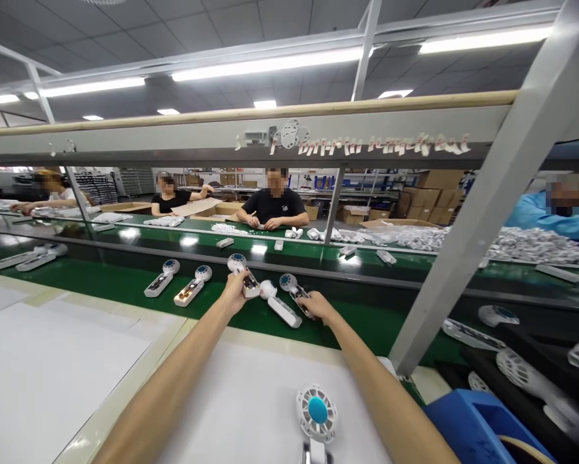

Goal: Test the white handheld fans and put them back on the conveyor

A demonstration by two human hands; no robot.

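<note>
- Nearest me, the person's left forearm (173,380) and right forearm (381,393) reach up from the bottom edge, angling inward toward the centre of the frame.
- Under them lies a white work surface (77,380), with a vented round-headed handheld unit (317,412) standing at bottom centre, its blue centre facing up.
- Beyond it, a green conveyor belt (125,290) runs across the frame, with a grey metal frame (492,193) rising at right.
- At lower right I see a blue plastic bin (478,428) beside a dark tray of white unit shells (521,370).
- Across the belt, a co-worker in black (273,209) sits at upper centre, with cardboard boxes (439,187) behind at upper right.
- The left hand (234,290) curls closed around a white handheld unit (249,283), gripping it at centre with the open electronics side up.
- The right hand (318,306) bends over a second unit (294,291) and touches it, but I cannot tell how firmly it holds.
- A third unit (282,309) lies on the belt between the hands, touching neither as far as I can tell.
</note>
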